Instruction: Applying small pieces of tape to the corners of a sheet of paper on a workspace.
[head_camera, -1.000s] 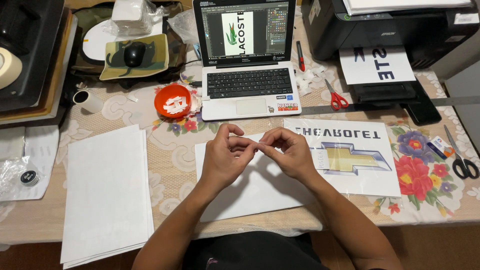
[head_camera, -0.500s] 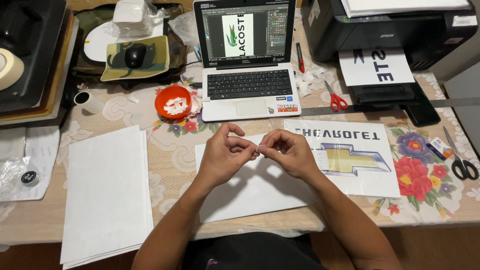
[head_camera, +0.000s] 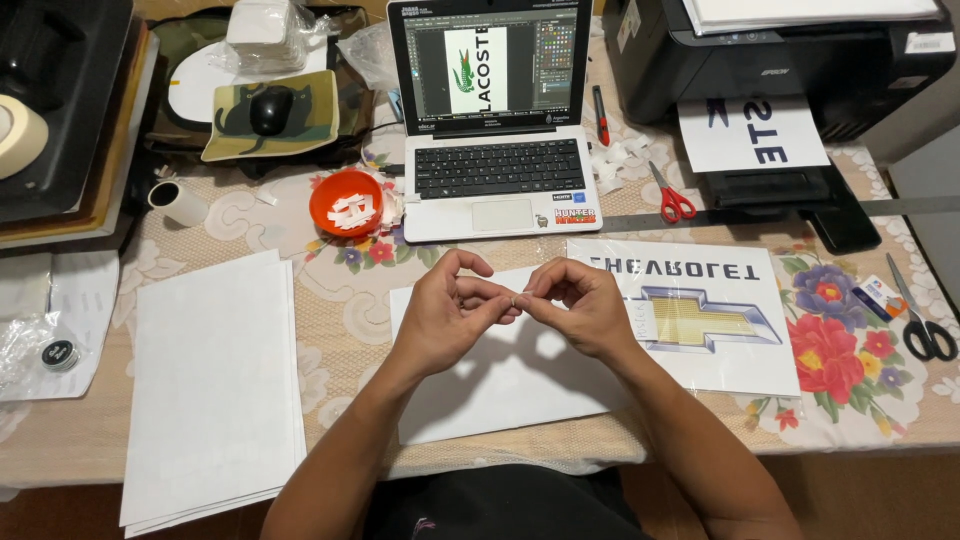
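Head view showed your left hand (head_camera: 450, 315) and right hand (head_camera: 580, 305) pinched together on a tiny pale scrap (head_camera: 514, 299) above the white paper sheet (head_camera: 500, 385); it looked light, flimsy, best gripped by its edges.

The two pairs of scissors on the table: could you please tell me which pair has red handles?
The scissors lying right of the laptop, below the printer; the other pair, at the table's right edge, has black handles.
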